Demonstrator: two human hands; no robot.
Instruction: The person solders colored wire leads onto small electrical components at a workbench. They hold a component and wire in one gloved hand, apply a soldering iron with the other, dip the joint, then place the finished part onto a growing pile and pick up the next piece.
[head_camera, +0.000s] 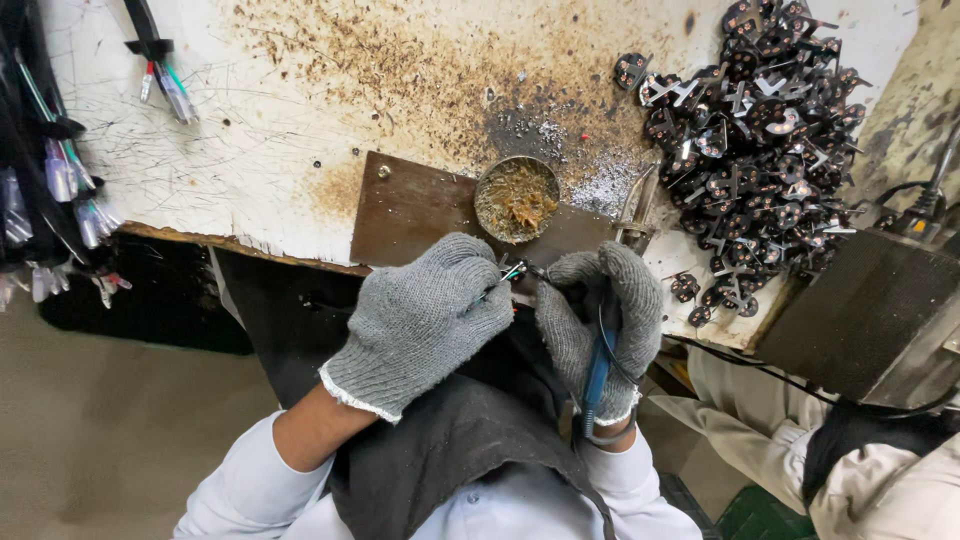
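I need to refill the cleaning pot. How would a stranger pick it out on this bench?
Start at the stained white bench, then the brown plate at its front edge. The small round tin sits at that plate's far right corner; unlike the black parts pile, it holds brassy tangled wool.

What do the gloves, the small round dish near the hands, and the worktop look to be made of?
Left glove and right glove: grey knitted fabric, probably cotton; ribbed weave and white cuff edging show. Round dish: likely metal, with a thin dull rim, holding brownish tangled strands. Worktop: seemingly white-painted or laminated board, scratched, with rust-brown stains and a worn front edge.
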